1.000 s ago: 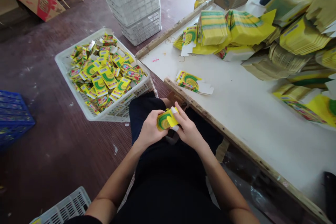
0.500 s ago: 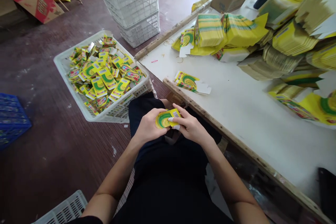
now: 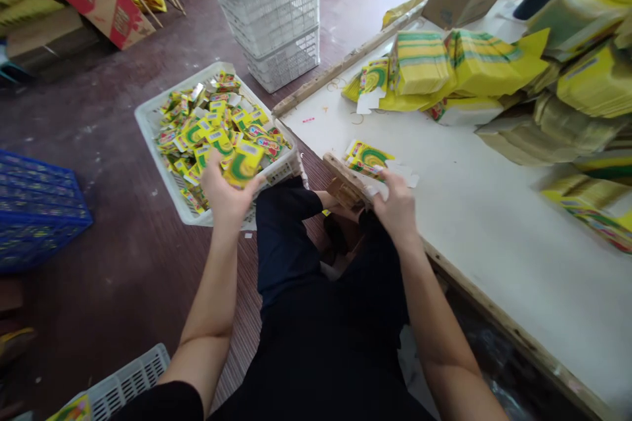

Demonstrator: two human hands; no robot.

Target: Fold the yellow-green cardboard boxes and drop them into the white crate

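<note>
My left hand (image 3: 224, 194) is over the near edge of a white crate (image 3: 184, 216), its thumb and fingers around a small yellow-and-green carton (image 3: 245, 162). Motion blurs that carton a little. Beneath it, the crate holds a heap of similar small cartons (image 3: 217, 138). At the table's wooden edge, my right hand (image 3: 399, 207) reaches toward a flat, unfolded yellow carton (image 3: 368, 156) with white flaps. Its thumb and fingers are apart, and the fingertips are at the carton's near side; whether they press on it I cannot tell.
Stacks of flat yellow cartons (image 3: 422, 66) cover the back and right of the white table (image 3: 474, 210). White crates (image 3: 281, 20) stand stacked beyond the filled one. A blue crate (image 3: 39, 210) is at the left, and another white crate (image 3: 131, 375) lies low left.
My hands have parted from the carton they held together at my lap. The left has carried it left to the crate; the right has moved up to the table's edge. The view has shifted.
</note>
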